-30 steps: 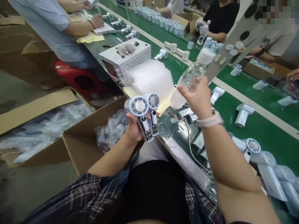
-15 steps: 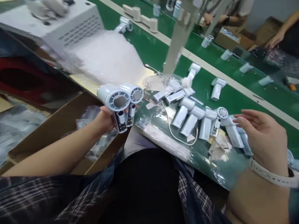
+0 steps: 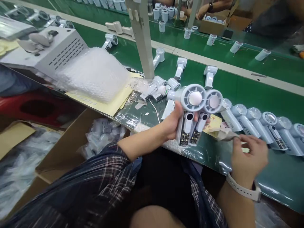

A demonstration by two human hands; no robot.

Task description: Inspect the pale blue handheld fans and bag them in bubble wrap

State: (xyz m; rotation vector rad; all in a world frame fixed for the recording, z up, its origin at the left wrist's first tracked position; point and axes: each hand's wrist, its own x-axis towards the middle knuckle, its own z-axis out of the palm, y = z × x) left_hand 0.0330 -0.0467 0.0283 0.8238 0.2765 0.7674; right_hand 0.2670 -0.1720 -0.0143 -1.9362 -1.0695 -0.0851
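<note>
My left hand [image 3: 171, 123] is wrapped round two light-blue handheld fans side by side, a nearer fan [image 3: 187, 118] and a farther fan [image 3: 201, 122]. Their round heads face me, and the handles lie open with circuit boards showing. To the right, my right hand [image 3: 249, 155] pinches a crumpled grey cloth [image 3: 224, 134] between thumb and fingers, just above the bench. A yellow paper [image 3: 213, 123] shows partly behind the cloth. Beyond my right hand lies a row of similar fans [image 3: 249, 128], one of them with its handle open.
Bubble-wrap bags [image 3: 95, 72] are stacked beside a white metal box [image 3: 59, 50] at the left. A metal post [image 3: 141, 41] rises from the green belt [image 3: 161, 69], where more fans lie. Below the bench is a carton [image 3: 64, 142] of bagged parts. Other people's hands are across the line.
My left hand has carried the two fans rightward, over the bench. My right hand, open before, has come down and taken hold of the grey cloth. The view has shifted too.
</note>
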